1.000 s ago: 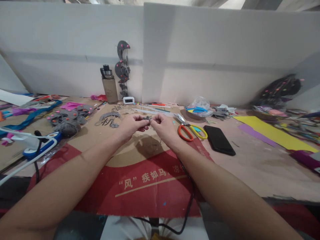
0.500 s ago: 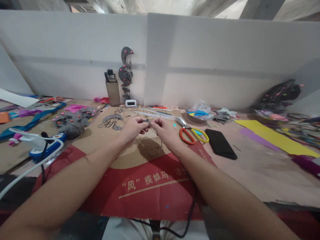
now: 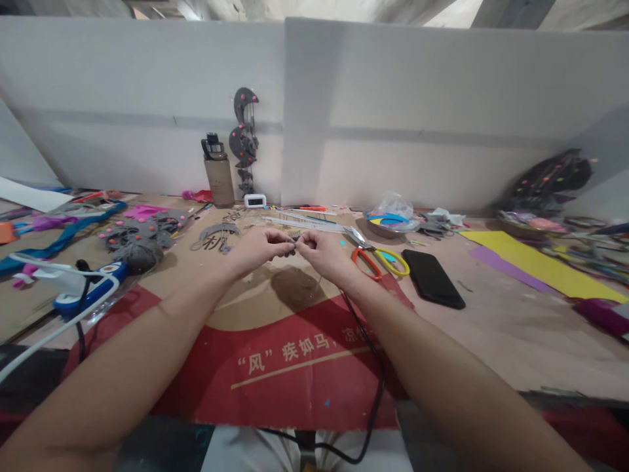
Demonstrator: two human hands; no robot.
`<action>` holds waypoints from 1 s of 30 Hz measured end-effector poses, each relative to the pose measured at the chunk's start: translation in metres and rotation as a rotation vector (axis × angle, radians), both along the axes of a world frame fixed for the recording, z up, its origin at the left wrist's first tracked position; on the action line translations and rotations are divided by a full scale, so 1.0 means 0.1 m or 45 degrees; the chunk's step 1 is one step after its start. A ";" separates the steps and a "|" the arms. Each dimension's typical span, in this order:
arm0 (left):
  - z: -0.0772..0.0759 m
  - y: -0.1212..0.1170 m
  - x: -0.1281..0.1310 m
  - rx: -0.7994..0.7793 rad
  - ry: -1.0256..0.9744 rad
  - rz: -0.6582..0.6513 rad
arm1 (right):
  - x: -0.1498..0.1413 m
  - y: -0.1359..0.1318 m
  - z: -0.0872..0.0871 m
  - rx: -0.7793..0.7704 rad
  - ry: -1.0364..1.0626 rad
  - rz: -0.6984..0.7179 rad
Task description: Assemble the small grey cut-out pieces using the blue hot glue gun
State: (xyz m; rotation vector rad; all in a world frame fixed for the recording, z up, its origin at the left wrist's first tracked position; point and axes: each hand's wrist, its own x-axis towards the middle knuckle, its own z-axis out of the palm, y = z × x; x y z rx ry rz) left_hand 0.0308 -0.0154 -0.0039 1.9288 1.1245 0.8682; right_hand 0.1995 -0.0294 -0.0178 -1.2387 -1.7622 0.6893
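Left hand (image 3: 263, 250): pinched one side of a small grey piece (image 3: 293, 244) between thumb and fingertips, the other fingers curled under.
Right hand (image 3: 322, 252): gripped the same scrap from the opposite side, its fingertips almost meeting the left's.
Whereabouts of the scrap: up between the two hands, over the cardboard sheet (image 3: 295, 406); fingers hid most of it, so I couldn't make out its shape.
Weight and feel: very light, I judged, soft and pliable, more apt to bend or fray than crack, and hardly slippery.
Best hold: by opposite edges, with fingertips only, since a fuller grip would likely crush it.
Thin strand (image 3: 319, 286): hung below the right hand; I reckoned it could snag easily.
Grey crescent (image 3: 219, 235): lay on the cardboard, beyond the left hand.
Scissors (image 3: 369, 248): lay right of the right hand, blades pointing away.
Phone (image 3: 433, 278): rested on the table (image 3: 496, 347), just beside the yellow handle.
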 end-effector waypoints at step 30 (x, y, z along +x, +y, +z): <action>-0.10 0.04 0.07 -0.462 -0.582 0.098 | -0.04 -0.08 -0.08 0.468 -0.172 -0.038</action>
